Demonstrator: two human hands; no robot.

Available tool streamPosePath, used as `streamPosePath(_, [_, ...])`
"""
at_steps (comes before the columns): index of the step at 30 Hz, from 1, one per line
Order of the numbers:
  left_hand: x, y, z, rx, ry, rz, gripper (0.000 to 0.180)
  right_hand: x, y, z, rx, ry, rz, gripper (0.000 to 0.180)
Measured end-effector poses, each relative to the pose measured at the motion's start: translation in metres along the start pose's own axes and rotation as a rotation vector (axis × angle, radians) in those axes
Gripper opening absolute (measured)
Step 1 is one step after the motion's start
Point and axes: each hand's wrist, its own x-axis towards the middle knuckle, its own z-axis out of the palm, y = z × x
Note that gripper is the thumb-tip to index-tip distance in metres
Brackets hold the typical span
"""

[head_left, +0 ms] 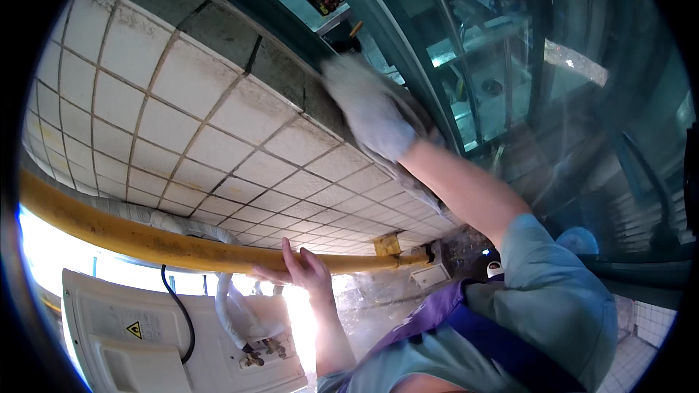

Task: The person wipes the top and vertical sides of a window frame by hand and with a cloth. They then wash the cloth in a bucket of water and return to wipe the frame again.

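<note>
My right hand, in a whitish glove, is over the dark ledge below the glass. Motion smears its fingertips. A grey cloth is bunched under that hand, and its loose end hangs over the tiled wall. My bare left hand is lower down, at a yellow pipe. Its fingers are stretched out and apart, and they seem to rest against the pipe; nothing shows in them.
White wall tiles with dark grout slope below the ledge. Glass panes in dark green frames rise at the right, with shelves behind. A pale outdoor unit with a warning triangle, hoses and valves is at the lower left.
</note>
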Motion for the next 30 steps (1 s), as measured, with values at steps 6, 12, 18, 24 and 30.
streamPosePath(6, [0.004, -0.003, 0.002, 0.034, 0.029, 0.013, 0.047, 0.05, -0.005, -0.009, -0.087, 0.131, -0.023, 0.009])
streamPosePath(12, [0.005, 0.003, 0.002, 0.043, 0.068, 0.036, 0.044, -0.125, 0.05, 0.085, 0.595, -0.172, 0.749, 0.021])
streamPosePath(18, [0.002, -0.002, -0.001, 0.033, 0.046, 0.055, 0.042, -0.149, 0.063, 0.093, 0.179, -0.345, 0.362, 0.021])
streamPosePath(24, [0.007, -0.005, 0.005, 0.004, 0.091, 0.073, 0.043, -0.005, 0.017, 0.033, 0.239, 0.328, -0.118, 0.028])
streamPosePath(30, [0.004, -0.006, 0.001, 0.013, 0.085, 0.076, 0.047, 0.127, -0.031, -0.04, 0.409, 0.305, 0.042, 0.025])
